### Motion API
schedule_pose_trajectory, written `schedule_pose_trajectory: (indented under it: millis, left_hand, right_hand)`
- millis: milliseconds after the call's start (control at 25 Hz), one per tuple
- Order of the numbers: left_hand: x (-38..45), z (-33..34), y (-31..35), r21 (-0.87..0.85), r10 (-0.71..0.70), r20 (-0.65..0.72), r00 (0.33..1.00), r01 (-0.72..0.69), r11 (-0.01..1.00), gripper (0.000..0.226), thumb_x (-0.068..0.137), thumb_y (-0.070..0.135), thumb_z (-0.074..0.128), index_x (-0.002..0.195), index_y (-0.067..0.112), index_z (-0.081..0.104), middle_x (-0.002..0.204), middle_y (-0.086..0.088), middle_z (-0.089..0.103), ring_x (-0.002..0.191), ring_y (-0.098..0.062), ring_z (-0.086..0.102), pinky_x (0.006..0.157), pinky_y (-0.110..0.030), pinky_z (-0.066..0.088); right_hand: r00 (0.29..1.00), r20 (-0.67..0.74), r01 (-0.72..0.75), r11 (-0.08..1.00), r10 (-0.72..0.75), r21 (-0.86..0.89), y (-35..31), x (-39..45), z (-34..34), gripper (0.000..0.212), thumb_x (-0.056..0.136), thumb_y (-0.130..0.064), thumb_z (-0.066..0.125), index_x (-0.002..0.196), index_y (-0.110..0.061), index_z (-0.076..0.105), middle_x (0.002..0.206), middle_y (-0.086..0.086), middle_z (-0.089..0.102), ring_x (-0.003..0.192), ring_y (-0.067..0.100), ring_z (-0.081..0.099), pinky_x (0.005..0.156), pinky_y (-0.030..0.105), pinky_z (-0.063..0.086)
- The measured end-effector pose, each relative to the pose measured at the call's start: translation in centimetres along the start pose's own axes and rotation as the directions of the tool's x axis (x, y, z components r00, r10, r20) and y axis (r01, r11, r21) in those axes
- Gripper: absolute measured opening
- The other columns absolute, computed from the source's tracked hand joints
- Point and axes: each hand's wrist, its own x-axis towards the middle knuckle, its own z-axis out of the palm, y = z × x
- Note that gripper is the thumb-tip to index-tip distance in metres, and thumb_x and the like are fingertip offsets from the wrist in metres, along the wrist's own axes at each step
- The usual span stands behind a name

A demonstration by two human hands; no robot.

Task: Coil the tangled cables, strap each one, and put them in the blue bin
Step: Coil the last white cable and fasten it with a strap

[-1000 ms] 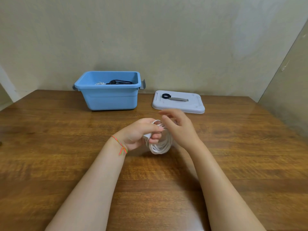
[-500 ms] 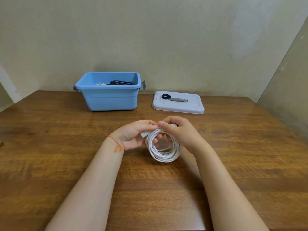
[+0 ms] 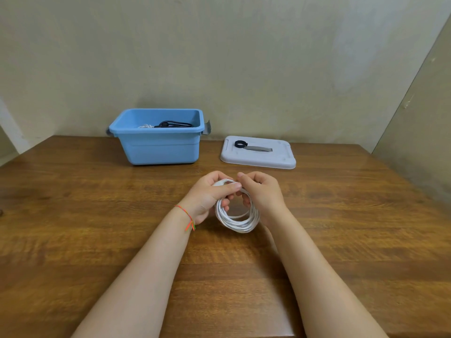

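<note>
A white cable (image 3: 238, 223) is wound into a round coil that hangs just above the wooden table (image 3: 97, 215) at its middle. My left hand (image 3: 207, 196) grips the top of the coil with its fingers curled round the strands. My right hand (image 3: 262, 193) holds the coil's right side, fingers curled through the loop. The blue bin (image 3: 158, 145) stands at the back left, with a black cable (image 3: 174, 123) and a bit of white cable inside. A black strap with a grey tail (image 3: 246, 145) lies on the white lid (image 3: 258, 158).
The white lid lies flat to the right of the bin, near the back wall. A panel edge rises at the far right of the table. Bare wood surrounds my hands.
The coil has turned to face me and hangs lower as an open ring. My right hand has closed on its right side, and both hands have come together at its top.
</note>
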Motion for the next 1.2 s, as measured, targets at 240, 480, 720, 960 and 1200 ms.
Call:
schedule_pose_trajectory:
  millis: [240,480,720,960,1200]
  left_hand:
    - [3.4,0.0,0.7,-0.009,0.046,-0.104,0.994,-0.047,0.999,0.015,0.089,0.012,0.072,0.099,0.006,0.063,0.065,-0.007,0.055,0.045,-0.011,0.042,0.046,-0.024,0.041]
    - [9.8,-2.8,0.4,-0.047,-0.073,-0.236,0.969,0.063,0.997,0.012,0.088,0.008,0.071,0.091,0.007,0.060,0.067,-0.009,0.050,0.044,-0.011,0.035,0.040,-0.022,0.033]
    - [14.4,-4.6,0.2,0.014,-0.132,-0.265,0.955,0.141,0.990,0.010,0.090,0.011,0.068,0.089,0.010,0.059,0.070,-0.009,0.051,0.042,-0.010,0.036,0.039,-0.022,0.033]
    - [14.6,-5.0,0.1,-0.041,-0.162,-0.225,0.961,0.157,0.987,0.009,0.090,0.010,0.067,0.089,0.010,0.058,0.066,-0.009,0.050,0.040,-0.010,0.033,0.037,-0.020,0.031]
    - [8.3,-3.4,-0.1,-0.070,-0.239,-0.156,0.958,0.231,0.971,0.009,0.092,0.009,0.066,0.094,0.007,0.057,0.062,-0.009,0.047,0.041,-0.010,0.028,0.037,-0.018,0.026]
  right_hand:
    - [0.994,0.012,-0.108,0.994,0.108,0.010,-0.9,3.3,0.3,0.030,0.092,-0.031,0.067,0.080,-0.004,0.065,0.066,0.010,0.066,0.056,0.017,0.056,0.057,0.031,0.048]
    - [0.990,-0.127,0.004,0.925,-0.057,-0.381,-1.0,13.6,-1.2,0.020,0.095,-0.013,0.048,0.094,-0.013,0.068,0.097,0.004,0.069,0.090,0.023,0.064,0.079,0.036,0.054]
    - [0.989,0.055,0.124,0.557,-0.139,-0.821,1.2,22.3,0.3,0.036,0.096,-0.014,0.046,0.126,-0.024,0.064,0.129,0.009,0.050,0.126,0.030,0.043,0.098,0.039,0.041]
    - [0.956,-0.050,0.103,0.490,-0.289,-0.866,1.0,21.6,1.0,0.020,0.099,-0.018,0.052,0.110,-0.012,0.067,0.117,0.009,0.045,0.117,0.031,0.037,0.083,0.034,0.029]
    - [0.954,0.056,0.262,0.728,-0.294,-0.633,-1.9,10.6,0.1,0.008,0.095,-0.015,0.054,0.087,-0.013,0.055,0.086,0.001,0.055,0.081,0.019,0.051,0.063,0.027,0.035]
